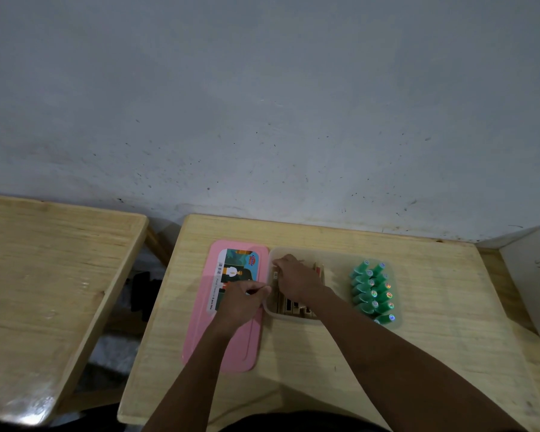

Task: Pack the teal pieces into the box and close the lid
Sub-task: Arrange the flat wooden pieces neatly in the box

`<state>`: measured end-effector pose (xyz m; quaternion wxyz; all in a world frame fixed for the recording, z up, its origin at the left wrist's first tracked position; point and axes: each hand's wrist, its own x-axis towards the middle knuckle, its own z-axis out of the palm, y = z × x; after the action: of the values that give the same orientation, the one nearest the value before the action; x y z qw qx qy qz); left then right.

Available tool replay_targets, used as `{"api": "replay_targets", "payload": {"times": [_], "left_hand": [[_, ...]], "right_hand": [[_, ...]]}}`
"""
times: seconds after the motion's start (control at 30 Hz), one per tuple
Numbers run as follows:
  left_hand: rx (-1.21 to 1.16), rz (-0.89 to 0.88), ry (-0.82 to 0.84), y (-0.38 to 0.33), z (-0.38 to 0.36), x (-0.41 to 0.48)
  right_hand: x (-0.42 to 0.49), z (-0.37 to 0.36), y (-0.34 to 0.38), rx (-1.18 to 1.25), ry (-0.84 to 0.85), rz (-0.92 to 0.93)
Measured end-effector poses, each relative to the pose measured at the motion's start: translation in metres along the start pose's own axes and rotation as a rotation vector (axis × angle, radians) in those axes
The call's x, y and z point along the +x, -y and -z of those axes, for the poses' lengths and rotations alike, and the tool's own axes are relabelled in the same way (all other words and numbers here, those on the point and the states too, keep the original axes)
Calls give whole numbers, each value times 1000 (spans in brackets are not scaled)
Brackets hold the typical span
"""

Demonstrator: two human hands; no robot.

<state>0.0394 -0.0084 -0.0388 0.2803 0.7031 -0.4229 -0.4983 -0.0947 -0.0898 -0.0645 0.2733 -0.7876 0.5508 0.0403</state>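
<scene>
Head view, looking down on a light wood table (325, 353) set against a grey wall (262, 88). Translucent box (334, 254) sits mid-table, open. Pink lid (231, 347) lies flat on the table just left of the box, long side alongside it, printed label facing up at its far end. Teal pieces (371, 291) are already in the box, at its right end: two close rows running near to far, caps with shiny round stickers pointing up and right. Left part of the box holds tan pieces (290, 305) with dark marks, packed side by side; the count is not readable. Right hand (296, 279) is inside the box, palm down over the tan pieces, fingers bent down at the far left corner; whether it grasps a piece or only presses on them cannot be told. Left hand (242, 302) is over the lid's label, fingers curled, knuckles up, fingertips at the box's left wall; contact looks likely, but whether it pinches the rim cannot be told. Both forearms come in from the near edge, the right crossing the bare table in front of the box. Neither hand touches the teal pieces. A second wood table (44, 275) stands to the left, apart. A grey carton (530, 275) with handwriting sits at the far right edge.
</scene>
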Motion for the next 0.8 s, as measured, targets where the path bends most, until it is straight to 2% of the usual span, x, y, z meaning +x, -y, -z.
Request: {"api": "replay_targets", "payload": {"times": [0.13,0.27,0.5,0.7,0.8], "left_hand": [[6,0,4,1,0,0],[-3,-11,-6,1,0,0],[-7,-11,-17,1,-1,0],[0,-3,-27,3,-1,2],[-2,0,-22,3,-1,2]], "right_hand": [[3,0,-2,-79,32,29],[4,2,-4,-5,2,19],[-1,6,-9,385,-174,-159],[-3,6,-14,840,-166,-306],[0,4,-8,820,-213,-299]]}}
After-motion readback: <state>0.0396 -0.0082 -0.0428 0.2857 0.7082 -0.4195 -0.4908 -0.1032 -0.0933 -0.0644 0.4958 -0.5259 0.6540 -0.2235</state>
